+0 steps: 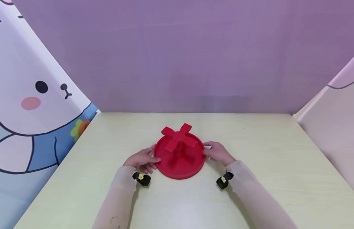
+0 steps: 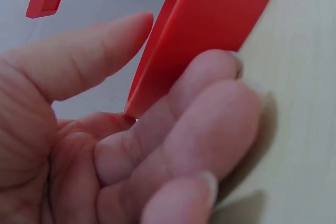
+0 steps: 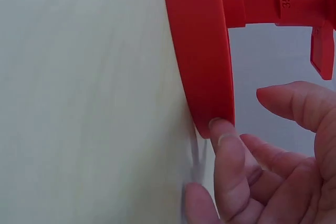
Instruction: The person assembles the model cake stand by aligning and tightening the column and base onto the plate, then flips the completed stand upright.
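In the middle of the table stands a red round stand [image 1: 180,170], a shallow dish with a raised rim. Above the dish a post [image 3: 257,1], marked 35, carries a four-armed cross [image 1: 179,136]. My left hand [image 1: 143,160] is at the dish's left edge. Its thumb reaches over the rim and its bent fingers [image 2: 210,124] lie along the outer wall. Opposite, my right hand [image 1: 218,152] touches the right edge with its fingertips [image 3: 223,129], its thumb apart from the rim in the right wrist view.
The light wood table [image 1: 79,190] runs back to a purple wall [image 1: 194,57]. A cartoon-printed cloth [image 1: 45,127] borders the left side, a pale panel [image 1: 331,127] the right. Each wrist wears a small black camera [image 1: 144,179].
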`<state>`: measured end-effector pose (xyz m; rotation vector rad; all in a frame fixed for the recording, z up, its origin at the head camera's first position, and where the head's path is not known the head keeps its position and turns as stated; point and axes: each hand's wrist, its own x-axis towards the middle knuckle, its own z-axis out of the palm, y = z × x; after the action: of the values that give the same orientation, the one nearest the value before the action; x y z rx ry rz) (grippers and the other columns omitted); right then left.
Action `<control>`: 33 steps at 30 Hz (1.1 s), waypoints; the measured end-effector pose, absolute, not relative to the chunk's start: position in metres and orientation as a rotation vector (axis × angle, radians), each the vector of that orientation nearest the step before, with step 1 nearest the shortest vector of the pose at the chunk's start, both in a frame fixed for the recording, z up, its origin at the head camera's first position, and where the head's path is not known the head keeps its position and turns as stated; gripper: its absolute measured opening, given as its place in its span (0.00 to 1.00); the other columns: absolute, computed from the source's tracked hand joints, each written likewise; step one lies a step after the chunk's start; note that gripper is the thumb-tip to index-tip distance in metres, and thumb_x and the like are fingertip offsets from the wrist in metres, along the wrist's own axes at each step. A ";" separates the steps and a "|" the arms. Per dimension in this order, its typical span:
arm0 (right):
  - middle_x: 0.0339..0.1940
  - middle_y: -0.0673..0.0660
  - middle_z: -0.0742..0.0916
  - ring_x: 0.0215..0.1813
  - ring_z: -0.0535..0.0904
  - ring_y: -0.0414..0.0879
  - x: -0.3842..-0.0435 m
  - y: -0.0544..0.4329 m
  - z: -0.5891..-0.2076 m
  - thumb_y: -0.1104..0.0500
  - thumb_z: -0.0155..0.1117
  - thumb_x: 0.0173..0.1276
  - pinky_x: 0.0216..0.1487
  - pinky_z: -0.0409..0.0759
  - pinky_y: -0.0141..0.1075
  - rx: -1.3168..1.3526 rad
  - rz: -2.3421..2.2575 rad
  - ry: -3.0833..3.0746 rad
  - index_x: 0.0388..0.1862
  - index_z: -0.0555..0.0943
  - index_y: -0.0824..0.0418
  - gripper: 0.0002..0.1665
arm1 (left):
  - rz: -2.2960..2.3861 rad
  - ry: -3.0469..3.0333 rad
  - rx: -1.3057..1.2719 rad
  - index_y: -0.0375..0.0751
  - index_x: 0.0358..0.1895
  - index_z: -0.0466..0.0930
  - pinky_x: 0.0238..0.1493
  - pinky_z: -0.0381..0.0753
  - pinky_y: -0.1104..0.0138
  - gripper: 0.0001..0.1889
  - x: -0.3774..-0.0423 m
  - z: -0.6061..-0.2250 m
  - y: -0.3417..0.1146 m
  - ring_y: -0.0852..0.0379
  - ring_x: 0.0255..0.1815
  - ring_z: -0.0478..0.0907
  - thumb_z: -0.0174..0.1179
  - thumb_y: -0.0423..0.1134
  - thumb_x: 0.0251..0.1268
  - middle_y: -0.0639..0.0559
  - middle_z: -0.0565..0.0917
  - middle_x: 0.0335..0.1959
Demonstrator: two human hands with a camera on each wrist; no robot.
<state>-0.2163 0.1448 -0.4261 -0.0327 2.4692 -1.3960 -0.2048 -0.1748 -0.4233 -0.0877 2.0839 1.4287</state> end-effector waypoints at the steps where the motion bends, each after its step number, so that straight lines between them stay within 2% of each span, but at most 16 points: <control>1: 0.31 0.55 0.84 0.29 0.77 0.45 -0.216 0.144 -0.426 0.60 0.59 0.63 0.28 0.75 0.32 -0.030 -1.401 2.460 0.62 0.73 0.69 0.28 | 1.430 2.077 -0.084 0.52 0.77 0.47 0.23 0.78 0.70 0.41 -0.205 -0.423 -0.175 0.56 0.16 0.78 0.61 0.40 0.65 0.44 0.82 0.23; 10: 0.26 0.54 0.83 0.21 0.73 0.44 -0.213 0.141 -0.427 0.61 0.59 0.64 0.24 0.73 0.31 -0.007 -1.350 2.461 0.65 0.70 0.69 0.30 | 1.472 1.984 -0.027 0.53 0.78 0.43 0.23 0.79 0.70 0.43 -0.209 -0.425 -0.181 0.56 0.17 0.80 0.60 0.38 0.66 0.44 0.82 0.23; 17: 0.21 0.56 0.82 0.20 0.78 0.45 -0.212 0.138 -0.428 0.61 0.59 0.64 0.24 0.77 0.34 0.005 -1.339 2.407 0.65 0.71 0.69 0.30 | 1.460 1.987 -0.042 0.52 0.78 0.37 0.23 0.80 0.69 0.48 -0.213 -0.427 -0.180 0.56 0.17 0.80 0.62 0.38 0.64 0.44 0.82 0.22; 25: 0.19 0.56 0.82 0.19 0.77 0.45 -0.213 0.135 -0.427 0.64 0.57 0.62 0.22 0.76 0.33 -0.028 -1.297 2.403 0.68 0.67 0.67 0.33 | 1.444 2.008 -0.076 0.52 0.78 0.43 0.23 0.81 0.67 0.44 -0.215 -0.423 -0.171 0.56 0.15 0.78 0.59 0.32 0.62 0.44 0.80 0.19; 33: 0.19 0.55 0.82 0.19 0.77 0.45 -0.211 0.132 -0.425 0.66 0.59 0.61 0.22 0.75 0.33 -0.088 -1.199 2.471 0.62 0.73 0.66 0.27 | 1.409 2.100 -0.029 0.49 0.78 0.44 0.18 0.78 0.70 0.43 -0.217 -0.429 -0.167 0.57 0.12 0.76 0.51 0.28 0.58 0.45 0.78 0.16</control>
<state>-0.2114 0.1320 -0.4246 -0.0880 2.4713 -1.1992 -0.2165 -0.1674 -0.4294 -0.0290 2.0998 1.4090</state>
